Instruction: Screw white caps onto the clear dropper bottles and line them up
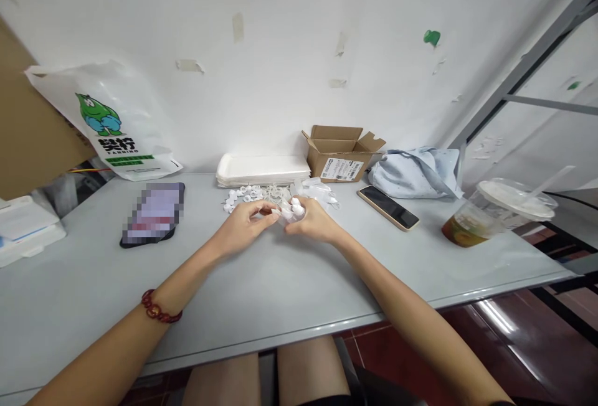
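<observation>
My left hand (pixel 243 226), with a dark red bead bracelet (pixel 157 309) on the forearm, has its thumb and fingertips pinched at a small whitish plastic piece (pixel 276 212). Close beside it, my right hand (pixel 314 222) is curled around several small white plastic parts with rounded ends (pixel 296 208). Their exact kind is too small to tell. Just behind both hands lies a loose pile: white ring-like caps (pixel 243 193) on the left, clear rings (pixel 276 193) in the middle and clear plastic tubes or sleeves (pixel 322 192) on the right.
Behind the pile are a stack of white trays (pixel 261 170) and an open cardboard box (pixel 340 160). A phone (pixel 389 208), a light blue cloth bag (pixel 415 172) and a tilted drink cup (pixel 490 213) are right. Another phone (pixel 154 213) and a white printed bag (pixel 116 126) are left.
</observation>
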### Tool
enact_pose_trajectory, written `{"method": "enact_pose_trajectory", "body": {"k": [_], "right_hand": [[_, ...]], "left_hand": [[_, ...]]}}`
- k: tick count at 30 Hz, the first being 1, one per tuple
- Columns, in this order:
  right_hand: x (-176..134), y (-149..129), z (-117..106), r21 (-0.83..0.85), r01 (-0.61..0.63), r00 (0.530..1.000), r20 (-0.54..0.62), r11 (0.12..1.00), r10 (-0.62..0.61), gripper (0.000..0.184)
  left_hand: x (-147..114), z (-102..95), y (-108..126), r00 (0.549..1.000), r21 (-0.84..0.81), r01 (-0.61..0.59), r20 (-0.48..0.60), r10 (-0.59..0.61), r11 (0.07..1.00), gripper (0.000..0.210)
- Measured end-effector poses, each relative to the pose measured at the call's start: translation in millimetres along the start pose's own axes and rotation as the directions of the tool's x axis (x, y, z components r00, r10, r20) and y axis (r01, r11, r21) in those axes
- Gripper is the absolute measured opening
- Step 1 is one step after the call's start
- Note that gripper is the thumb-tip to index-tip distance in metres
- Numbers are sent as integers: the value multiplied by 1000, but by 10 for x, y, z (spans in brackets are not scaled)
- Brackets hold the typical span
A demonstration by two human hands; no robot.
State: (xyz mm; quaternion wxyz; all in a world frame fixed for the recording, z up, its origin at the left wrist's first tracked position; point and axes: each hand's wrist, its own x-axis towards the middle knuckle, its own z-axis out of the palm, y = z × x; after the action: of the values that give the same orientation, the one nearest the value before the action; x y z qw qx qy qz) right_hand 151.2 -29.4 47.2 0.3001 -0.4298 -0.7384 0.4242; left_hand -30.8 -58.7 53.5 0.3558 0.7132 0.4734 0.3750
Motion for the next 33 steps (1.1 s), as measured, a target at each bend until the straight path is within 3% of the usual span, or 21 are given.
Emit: {"method": "enact_pose_trajectory", "body": {"k": [5, 9, 11, 15, 22, 33], "right_hand": [[-29, -55, -8, 52, -29, 999, 22, 998, 28, 24], [-35, -66, -12, 105, -28, 998, 52, 994, 23, 23], [-29, -46, -6, 89, -18, 998, 57, 996, 13, 24], [-12, -2, 13, 31, 12, 999, 43, 999, -13, 26], [-8, 15, -31, 16, 33, 999, 17, 999, -33, 26], [-31, 10, -7, -184, 95, 995, 30, 978, -91, 25]], "left_hand": [[7, 12, -31, 999, 74, 18, -49, -14, 997, 32], [0, -39, -30, 1000, -60, -20, 20, 21, 998, 30], [3, -62, -24, 998, -63, -36, 50, 39, 997, 28], [8, -76, -28, 1000, 6, 20, 3, -20, 1000, 29], [-7, -70, -50, 997, -212, 24, 80, -7, 977, 32], [-22, -46, -8, 991, -82, 97, 98, -89, 992, 20]]}}
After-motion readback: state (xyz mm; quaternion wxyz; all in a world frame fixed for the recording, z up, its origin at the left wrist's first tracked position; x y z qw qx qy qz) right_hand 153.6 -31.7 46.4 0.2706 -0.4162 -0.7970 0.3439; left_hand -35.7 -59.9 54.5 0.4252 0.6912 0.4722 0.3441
